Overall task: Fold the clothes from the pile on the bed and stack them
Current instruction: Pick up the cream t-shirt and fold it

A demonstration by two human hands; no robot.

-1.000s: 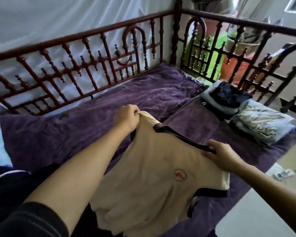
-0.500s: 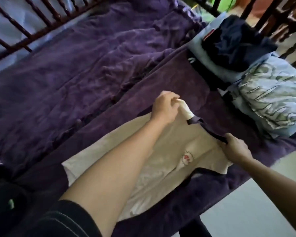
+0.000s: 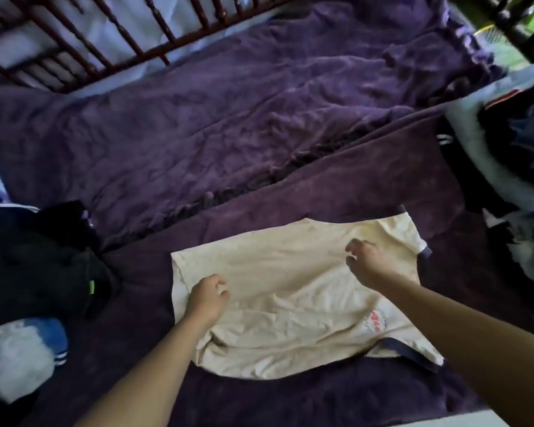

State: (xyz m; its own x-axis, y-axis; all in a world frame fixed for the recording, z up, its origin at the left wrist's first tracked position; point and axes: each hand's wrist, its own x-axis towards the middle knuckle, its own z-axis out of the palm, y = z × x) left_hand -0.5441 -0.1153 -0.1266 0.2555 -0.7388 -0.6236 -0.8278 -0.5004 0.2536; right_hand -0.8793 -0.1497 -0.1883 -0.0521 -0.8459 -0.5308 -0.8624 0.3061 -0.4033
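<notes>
Head view: on the bed [image 3: 259, 134], the shirt [image 3: 290, 303] lies flat near the front edge, long axis left to right, hem leftward, dark-trimmed sleeves rightward. The left hand [image 3: 207, 295] is over the hem end, the right hand [image 3: 367, 260] over the sleeve end, both with fingers loosely curled, seemingly gripping nothing; each end lies nearest its own hand.

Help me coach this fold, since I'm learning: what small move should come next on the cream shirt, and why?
Probably smooth it flat first. The cream shirt lies spread on the purple blanket but creased across its middle, and the left hand and right hand sit over it loosely curled, apparently gripping nothing. Sweeping both palms outward would make a cleaner fold.
</notes>
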